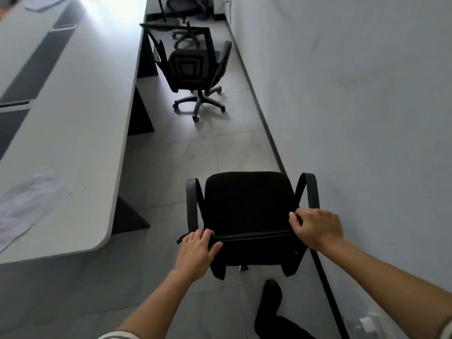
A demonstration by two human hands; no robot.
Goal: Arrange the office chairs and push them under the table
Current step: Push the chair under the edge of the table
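Note:
A black office chair (247,204) with armrests stands right in front of me, its seat facing away, close to the wall. My left hand (197,250) grips the left end of its backrest top. My right hand (315,227) grips the right end, fingers curled over the edge. The long white table (71,133) runs along the left. A second black mesh-back chair (195,69) stands farther down the aisle beside the table. A third chair (186,6) shows partly at the far end.
The white wall (354,106) with a dark skirting strip closes the aisle on the right. Dark table legs (140,113) stand along the table's edge. A sheet of paper (27,204) lies on the table. My dark-clad foot (270,302) is behind the chair.

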